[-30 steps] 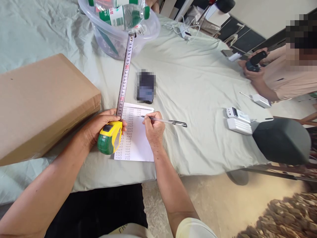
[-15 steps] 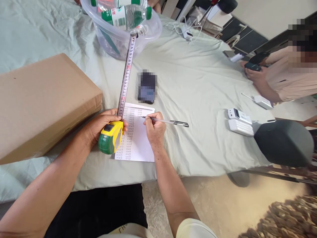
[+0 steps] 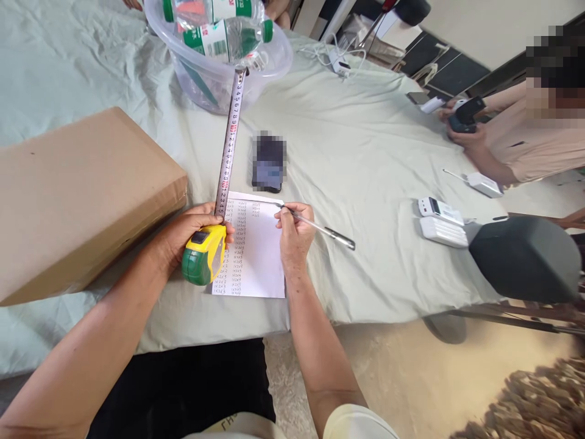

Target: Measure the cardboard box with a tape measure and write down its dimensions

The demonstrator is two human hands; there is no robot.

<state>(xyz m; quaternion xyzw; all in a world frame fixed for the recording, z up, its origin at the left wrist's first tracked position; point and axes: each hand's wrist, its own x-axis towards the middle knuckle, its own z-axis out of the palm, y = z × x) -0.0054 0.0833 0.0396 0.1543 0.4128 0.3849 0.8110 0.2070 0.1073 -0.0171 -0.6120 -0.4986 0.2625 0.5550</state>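
My left hand (image 3: 194, 228) is closed around a yellow and green tape measure (image 3: 204, 255). Its blade is pulled out and slants up and away, the hooked tip over the near side of the plastic basin. In my right hand (image 3: 295, 235) a pen (image 3: 331, 233) is pinched, its tip at the upper right edge of a white sheet of paper (image 3: 262, 262). Columns of handwritten "1x2x3" entries fill the sheet's left part, and a shorter column stands at its upper right. The blade and left fingers cover part of the paper's left side.
A cardboard box (image 3: 91, 177) sits at the left. A translucent basin (image 3: 205, 97) with plastic bottles stands at the back, a phone (image 3: 269, 164) beyond the paper. White power strips (image 3: 441, 222) and a dark chair (image 3: 523, 259) are at right, where another person (image 3: 503, 140) holds a black device.
My right hand has moved right with the pen, from the short column to the paper's edge. My left hand and the tape measure have stayed nearly in place.
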